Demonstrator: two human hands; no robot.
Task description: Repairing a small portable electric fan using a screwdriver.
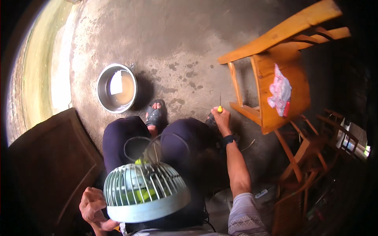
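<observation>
The left hand (94, 210) is at 7 o'clock in the view, and its fingers are curled around the rim of a pale blue round plastic fan guard with white ribs (143, 192), so the guard is held from its left lower side and stands out to the right of the hand, above the person's lap. Through the ribs a yellow-green fan blade (139, 195) is visible. The right hand (221, 118) is stretched out toward 1 o'clock from the guard, well apart from it, and it is closed in a fist around a screwdriver with a yellow handle and a thin metal shaft (219, 105); the shaft points up, out of the top of the fist. A dark watch sits on this wrist. On the grey concrete floor (177, 47), at 10 o'clock, stands a round metal bowl with brownish water (117, 88). At 2 o'clock an orange wooden chair (275, 78) lies tipped, and a pink cloth (280, 91) rests on its seat.
</observation>
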